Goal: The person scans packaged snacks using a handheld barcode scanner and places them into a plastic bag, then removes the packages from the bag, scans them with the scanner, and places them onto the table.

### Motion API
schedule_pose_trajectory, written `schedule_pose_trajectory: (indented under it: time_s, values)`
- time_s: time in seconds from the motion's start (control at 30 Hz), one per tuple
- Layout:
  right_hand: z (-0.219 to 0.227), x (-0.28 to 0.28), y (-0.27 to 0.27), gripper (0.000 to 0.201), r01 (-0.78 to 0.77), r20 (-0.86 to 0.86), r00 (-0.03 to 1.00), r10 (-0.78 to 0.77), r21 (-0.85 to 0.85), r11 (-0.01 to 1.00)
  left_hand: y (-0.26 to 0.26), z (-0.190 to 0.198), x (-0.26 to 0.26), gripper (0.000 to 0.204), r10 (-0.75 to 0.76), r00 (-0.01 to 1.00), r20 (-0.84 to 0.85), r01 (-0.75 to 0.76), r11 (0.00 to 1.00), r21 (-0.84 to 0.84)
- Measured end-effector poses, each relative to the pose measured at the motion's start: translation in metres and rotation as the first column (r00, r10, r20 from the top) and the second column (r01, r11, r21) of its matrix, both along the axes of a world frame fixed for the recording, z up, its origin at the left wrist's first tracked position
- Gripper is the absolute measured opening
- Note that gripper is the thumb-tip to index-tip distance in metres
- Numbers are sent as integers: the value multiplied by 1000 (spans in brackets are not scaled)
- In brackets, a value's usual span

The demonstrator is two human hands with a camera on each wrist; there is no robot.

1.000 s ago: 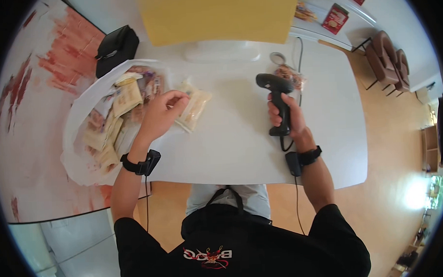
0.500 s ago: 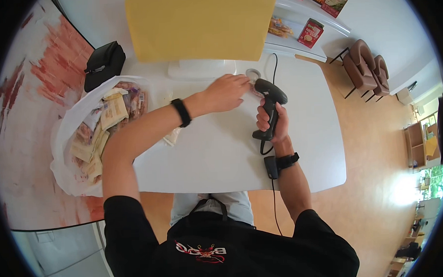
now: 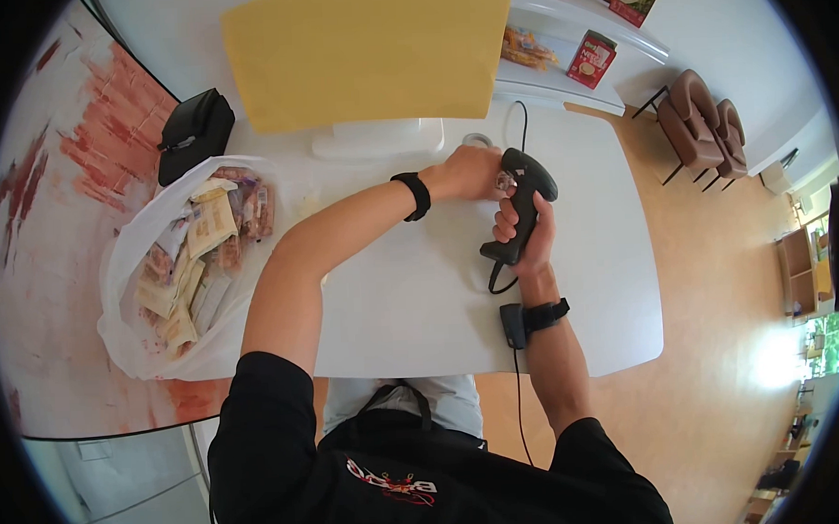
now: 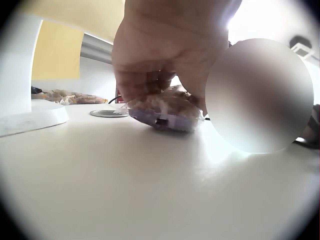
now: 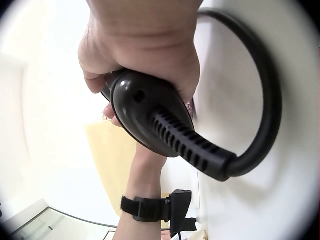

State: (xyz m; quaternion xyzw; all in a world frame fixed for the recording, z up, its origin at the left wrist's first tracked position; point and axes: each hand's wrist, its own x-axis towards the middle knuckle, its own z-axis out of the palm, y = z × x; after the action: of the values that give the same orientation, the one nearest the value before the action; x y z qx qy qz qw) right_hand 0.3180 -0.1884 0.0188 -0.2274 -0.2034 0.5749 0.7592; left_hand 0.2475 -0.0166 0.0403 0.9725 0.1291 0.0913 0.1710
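Note:
In the head view my right hand (image 3: pixel 540 235) grips a black handheld barcode scanner (image 3: pixel 531 180) by its handle, scanner head up. The right wrist view shows the handle's butt (image 5: pixel 145 107) in the fist and its cable (image 5: pixel 270 100) looping away. My left hand (image 3: pixel 472 172) has reached across to just left of the scanner head. From the left wrist view, its fingers and thumb close round a small clear-wrapped snack packet (image 4: pixel 165 117) with a purplish underside, low at the white tabletop. The hand hides most of this packet from above.
A white plastic bag (image 3: pixel 126 314) full of wrapped snack packets (image 3: pixel 212 221) lies at left. Behind it sits a black case (image 3: pixel 196 136). A monitor (image 3: pixel 366 56) with a yellow back stands at the far side, a grey ring (image 3: pixel 476 140) near its base. Boxes (image 3: pixel 593 59) stand on a shelf.
My left hand has swung right, from beside a pale packet near the bag to the packet by the scanner. The right hand keeps its grip on the scanner. The head view has shifted slightly.

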Motion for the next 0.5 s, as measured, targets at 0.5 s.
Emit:
schedule_pose_trajectory:
  time_s: [0.5]
  values:
    - [-7,-1,1,33,-118,-39,992,117,-34,992,-37,13,-90,41,286,931,-225,-338,454,-824]
